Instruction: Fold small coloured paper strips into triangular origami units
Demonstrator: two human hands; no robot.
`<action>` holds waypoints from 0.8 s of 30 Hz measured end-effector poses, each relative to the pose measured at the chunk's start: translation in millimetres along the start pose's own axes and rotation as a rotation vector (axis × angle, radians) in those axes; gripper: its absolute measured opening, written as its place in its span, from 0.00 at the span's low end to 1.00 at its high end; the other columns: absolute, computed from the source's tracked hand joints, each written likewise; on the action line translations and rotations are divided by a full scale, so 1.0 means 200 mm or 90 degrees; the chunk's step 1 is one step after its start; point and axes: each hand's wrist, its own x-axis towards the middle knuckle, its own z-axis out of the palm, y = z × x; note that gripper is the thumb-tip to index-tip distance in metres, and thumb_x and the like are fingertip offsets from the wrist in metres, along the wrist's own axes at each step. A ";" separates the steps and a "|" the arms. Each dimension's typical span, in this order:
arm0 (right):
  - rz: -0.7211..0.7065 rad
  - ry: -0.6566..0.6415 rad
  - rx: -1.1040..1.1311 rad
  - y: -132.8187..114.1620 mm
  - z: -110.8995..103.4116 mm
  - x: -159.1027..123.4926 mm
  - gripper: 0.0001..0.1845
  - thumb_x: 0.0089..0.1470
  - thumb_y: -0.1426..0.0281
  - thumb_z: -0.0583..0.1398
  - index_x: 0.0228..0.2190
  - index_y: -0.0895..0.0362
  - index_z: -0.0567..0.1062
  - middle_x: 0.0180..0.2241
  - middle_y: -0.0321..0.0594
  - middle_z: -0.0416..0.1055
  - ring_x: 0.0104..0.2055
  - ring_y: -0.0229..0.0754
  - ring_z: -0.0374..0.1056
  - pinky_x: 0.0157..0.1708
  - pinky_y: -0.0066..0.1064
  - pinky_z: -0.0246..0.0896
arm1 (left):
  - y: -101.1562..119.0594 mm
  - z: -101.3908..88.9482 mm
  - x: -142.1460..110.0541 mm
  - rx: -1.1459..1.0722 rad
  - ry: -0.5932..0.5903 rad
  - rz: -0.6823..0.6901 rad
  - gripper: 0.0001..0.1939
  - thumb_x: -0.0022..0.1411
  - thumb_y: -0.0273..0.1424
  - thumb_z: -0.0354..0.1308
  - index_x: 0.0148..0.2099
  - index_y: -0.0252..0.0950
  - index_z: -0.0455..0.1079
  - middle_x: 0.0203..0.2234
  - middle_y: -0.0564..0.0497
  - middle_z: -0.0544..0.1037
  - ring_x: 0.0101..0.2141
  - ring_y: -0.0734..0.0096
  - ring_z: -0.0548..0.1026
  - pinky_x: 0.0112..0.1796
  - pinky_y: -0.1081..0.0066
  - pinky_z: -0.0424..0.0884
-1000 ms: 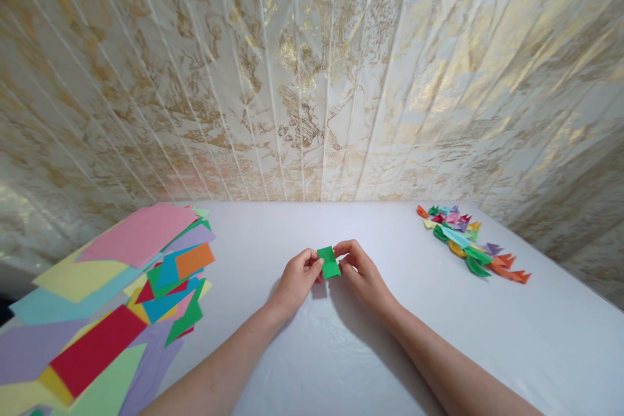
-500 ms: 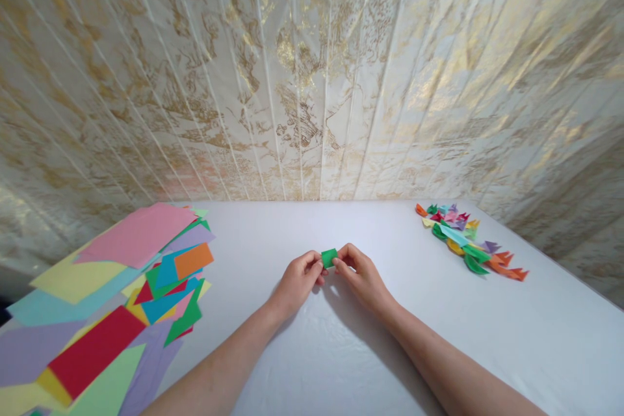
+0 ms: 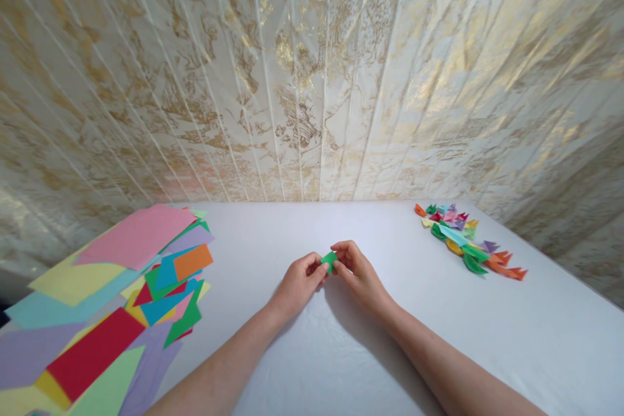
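A small folded piece of green paper (image 3: 329, 262) is held up just above the white table (image 3: 292, 364), between my two hands. My left hand (image 3: 303, 276) pinches its left side, thumb on the near face. On the right side, the thumb of my right hand (image 3: 358, 273) presses against the paper, with the index finger arched at its upper edge. Fingertips cover part of the paper, so its exact folds cannot be made out.
Coloured paper sheets lie overlapping on the left, among them a pink sheet (image 3: 136, 234), a red rectangle (image 3: 95, 354) and an orange piece (image 3: 194, 262). Several small folded paper shapes (image 3: 461, 237) form a cluster at the back right. A gold-patterned curtain (image 3: 302, 78) hangs behind the table.
The green paper went from a larger upright rectangle to a smaller folded piece, now turned with a corner upward. My right hand closed in on it; my left kept its hold.
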 end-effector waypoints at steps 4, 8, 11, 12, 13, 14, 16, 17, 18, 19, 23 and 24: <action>-0.005 -0.028 -0.064 -0.03 0.00 -0.01 0.12 0.57 0.72 0.53 0.44 0.53 0.64 0.34 0.36 0.68 0.37 0.39 0.69 0.40 0.34 0.64 | 0.02 -0.01 0.00 -0.005 0.045 0.047 0.07 0.57 0.34 0.57 0.33 0.36 0.67 0.27 0.53 0.73 0.31 0.72 0.71 0.35 0.72 0.66; -0.008 0.002 -0.097 -0.05 0.00 -0.01 0.12 0.57 0.71 0.53 0.45 0.53 0.64 0.33 0.35 0.68 0.35 0.39 0.68 0.39 0.33 0.64 | 0.01 -0.01 0.01 -0.048 0.049 0.011 0.07 0.56 0.33 0.57 0.32 0.37 0.63 0.22 0.57 0.70 0.26 0.74 0.70 0.31 0.73 0.66; -0.004 0.035 -0.110 -0.06 0.00 -0.01 0.07 0.57 0.70 0.54 0.40 0.53 0.65 0.34 0.36 0.69 0.33 0.39 0.68 0.35 0.32 0.64 | 0.00 -0.02 0.01 -0.077 0.077 -0.018 0.09 0.56 0.34 0.57 0.32 0.37 0.60 0.20 0.58 0.70 0.24 0.74 0.70 0.29 0.74 0.65; -0.009 0.032 -0.120 -0.06 0.00 -0.02 0.06 0.57 0.70 0.54 0.38 0.53 0.66 0.33 0.36 0.69 0.32 0.39 0.68 0.34 0.32 0.64 | 0.00 -0.02 0.01 -0.080 0.088 -0.028 0.09 0.56 0.35 0.57 0.32 0.38 0.60 0.20 0.57 0.71 0.24 0.74 0.70 0.29 0.75 0.64; -0.020 0.022 -0.134 -0.06 0.00 -0.02 0.05 0.56 0.71 0.54 0.37 0.53 0.67 0.32 0.36 0.70 0.32 0.39 0.68 0.35 0.32 0.64 | 0.00 -0.02 0.01 -0.084 0.096 -0.038 0.10 0.57 0.36 0.57 0.32 0.37 0.60 0.20 0.57 0.71 0.24 0.74 0.70 0.28 0.75 0.64; -0.034 0.012 -0.149 -0.07 0.01 -0.02 0.06 0.56 0.73 0.54 0.37 0.53 0.68 0.32 0.36 0.70 0.33 0.39 0.68 0.36 0.33 0.64 | 0.00 -0.03 0.02 -0.089 0.097 -0.043 0.11 0.57 0.37 0.57 0.32 0.37 0.61 0.20 0.56 0.72 0.24 0.74 0.71 0.28 0.75 0.64; -0.065 0.000 -0.170 -0.07 0.02 -0.03 0.10 0.54 0.75 0.54 0.38 0.53 0.69 0.33 0.37 0.71 0.35 0.40 0.67 0.39 0.34 0.64 | 0.00 -0.03 0.01 -0.099 0.083 -0.038 0.12 0.57 0.40 0.58 0.31 0.36 0.63 0.22 0.56 0.72 0.26 0.73 0.71 0.30 0.74 0.65; -0.077 -0.001 -0.174 -0.07 0.02 -0.03 0.10 0.53 0.76 0.54 0.37 0.53 0.70 0.34 0.38 0.71 0.36 0.41 0.67 0.40 0.34 0.64 | 0.01 -0.03 0.01 -0.100 0.072 -0.031 0.13 0.57 0.40 0.58 0.30 0.36 0.64 0.22 0.56 0.71 0.27 0.72 0.72 0.32 0.73 0.66; -0.084 0.000 -0.175 -0.07 0.02 -0.03 0.10 0.52 0.76 0.54 0.37 0.53 0.70 0.35 0.39 0.71 0.37 0.41 0.67 0.40 0.34 0.64 | 0.01 -0.03 0.02 -0.097 0.061 -0.025 0.13 0.57 0.40 0.57 0.29 0.35 0.65 0.23 0.55 0.71 0.28 0.72 0.72 0.33 0.73 0.66; -0.086 0.003 -0.172 -0.07 0.02 -0.02 0.10 0.52 0.76 0.53 0.36 0.53 0.70 0.35 0.39 0.71 0.37 0.41 0.67 0.40 0.34 0.64 | 0.01 -0.03 0.02 -0.091 0.052 -0.021 0.13 0.57 0.40 0.57 0.28 0.35 0.66 0.23 0.55 0.71 0.28 0.72 0.72 0.34 0.72 0.66; -0.069 0.009 -0.138 -0.08 0.01 -0.01 0.09 0.51 0.76 0.53 0.34 0.54 0.70 0.34 0.38 0.72 0.37 0.41 0.68 0.41 0.33 0.64 | 0.02 -0.03 0.02 -0.071 0.045 -0.023 0.13 0.57 0.39 0.56 0.27 0.35 0.67 0.22 0.56 0.70 0.29 0.71 0.71 0.35 0.72 0.66; -0.063 0.008 -0.128 -0.09 0.01 -0.01 0.09 0.51 0.76 0.53 0.34 0.54 0.70 0.34 0.38 0.72 0.38 0.40 0.69 0.41 0.33 0.65 | 0.02 -0.03 0.01 -0.071 0.048 -0.022 0.13 0.57 0.39 0.56 0.28 0.35 0.67 0.22 0.56 0.70 0.29 0.71 0.71 0.35 0.72 0.66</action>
